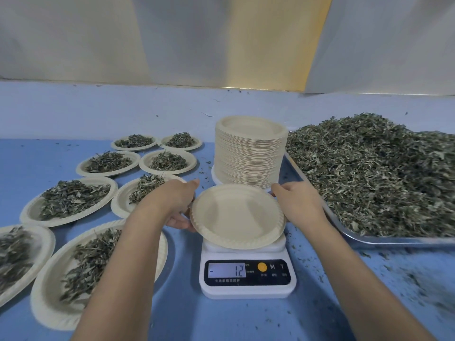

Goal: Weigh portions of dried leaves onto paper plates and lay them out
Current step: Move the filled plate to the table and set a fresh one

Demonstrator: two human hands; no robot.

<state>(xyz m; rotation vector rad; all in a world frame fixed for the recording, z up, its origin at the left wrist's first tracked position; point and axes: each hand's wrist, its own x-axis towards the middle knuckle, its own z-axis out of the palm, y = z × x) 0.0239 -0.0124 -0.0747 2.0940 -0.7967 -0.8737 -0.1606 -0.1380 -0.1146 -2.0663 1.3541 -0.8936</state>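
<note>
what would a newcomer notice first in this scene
Probably the big heap of dried leaves on the metal tray at the right. Next, in the middle, the left hand and right hand hold an empty paper plate by its edges at the white scale, with a tall plate stack behind. On the left, filled plates lie in rows across the blue table.

An empty paper plate, cream with a fluted rim, hangs tilted between the left grip and right grip, held by opposite edges. Directly beneath stands a white digital scale reading minus 12. Just beyond the grips rises a tall stack of paper plates. Right of the right grip, dried leaves lie heaped on a steel tray. Left of the left grip, filled plates lie in two rows.
</note>
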